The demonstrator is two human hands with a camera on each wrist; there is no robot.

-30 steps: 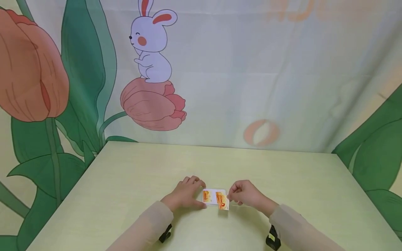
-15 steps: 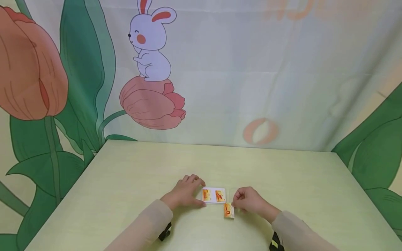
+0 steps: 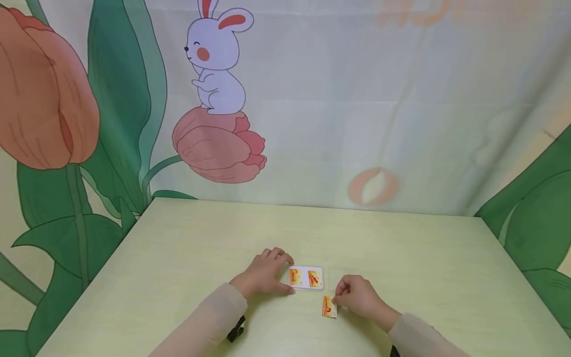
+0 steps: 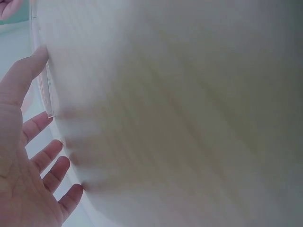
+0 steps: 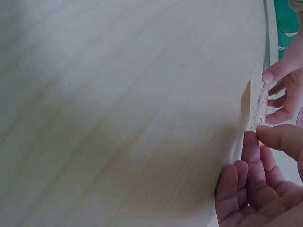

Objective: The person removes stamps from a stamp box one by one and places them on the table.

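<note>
A small clear plastic case (image 3: 306,278) lies on the table, with white inside and two orange-and-yellow picture cards showing. My left hand (image 3: 267,272) holds its left end, thumb at the near corner and index finger at the far corner; the other fingertips rest on the table in the left wrist view. Just right of and nearer than the case, my right hand (image 3: 359,296) pinches a small picture card (image 3: 329,307) by its upper right corner between thumb and index finger. The right wrist view shows this card edge-on, tilted close over the tabletop.
A faint transparent flat piece (image 3: 341,277) lies right of the case, partly behind my right hand. The pale wooden table (image 3: 223,228) ends at a curtain (image 3: 312,99) printed with a rabbit and tulips.
My right hand has drawn the small card off the case, towards me and to the right. Two pictures now show fully in the case. The left hand has stayed put.
</note>
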